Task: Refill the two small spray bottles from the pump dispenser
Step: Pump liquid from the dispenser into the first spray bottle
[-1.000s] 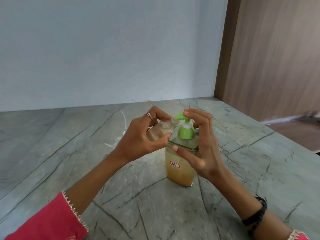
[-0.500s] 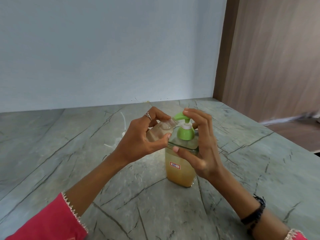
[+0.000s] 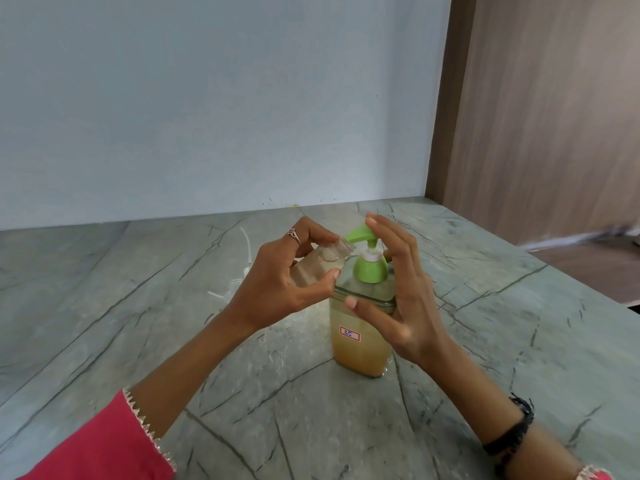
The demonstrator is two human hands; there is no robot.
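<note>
One small spray bottle (part-filled, apparently) is gripped by the curled left hand beneath the green pump nozzle, pressed by the right hand's extended fingers; the second bottle is unseen, presumably unfilled.

- We get bright, even, diffuse light; the wall looks flat and pale.
- We see only faint, soft shadows on the worktop.
- Bright glow patch on the worktop by the dispenser base.
- Wide-angle bend at the edges; the wood panel leans.
- Far right edge is smeared, blurry.
</note>
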